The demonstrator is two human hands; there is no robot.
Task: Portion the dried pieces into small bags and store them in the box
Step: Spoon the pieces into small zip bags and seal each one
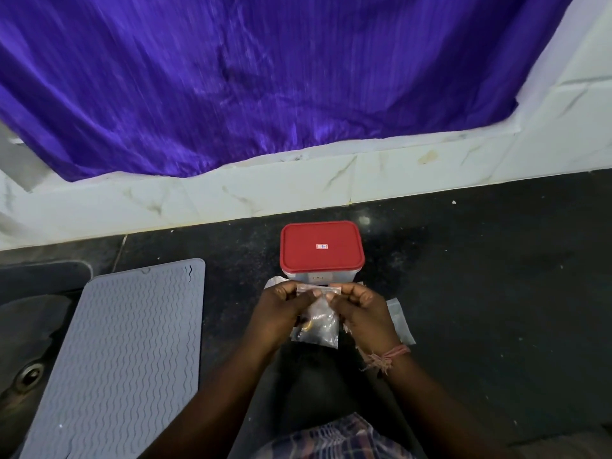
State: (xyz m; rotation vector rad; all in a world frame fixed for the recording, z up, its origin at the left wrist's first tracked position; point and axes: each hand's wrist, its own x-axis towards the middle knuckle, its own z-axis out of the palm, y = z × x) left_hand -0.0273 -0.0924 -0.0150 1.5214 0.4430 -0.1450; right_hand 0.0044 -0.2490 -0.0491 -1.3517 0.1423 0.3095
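Currently both hands, left hand (278, 311) and right hand (359, 309), pinch the top strip of a small bag (318, 326) above the counter (480, 293), just before the lidded box (321, 251). Bag judged light, limp, slippery; grip the seal edge.

A small clear plastic bag (317, 321) hangs upright at the centre, pinched along its top strip, with a few dark and yellowish dried pieces (308, 325) low inside. At twelve o'clock of it, close by, stands the box (321, 256), pale-walled, its red lid shut.
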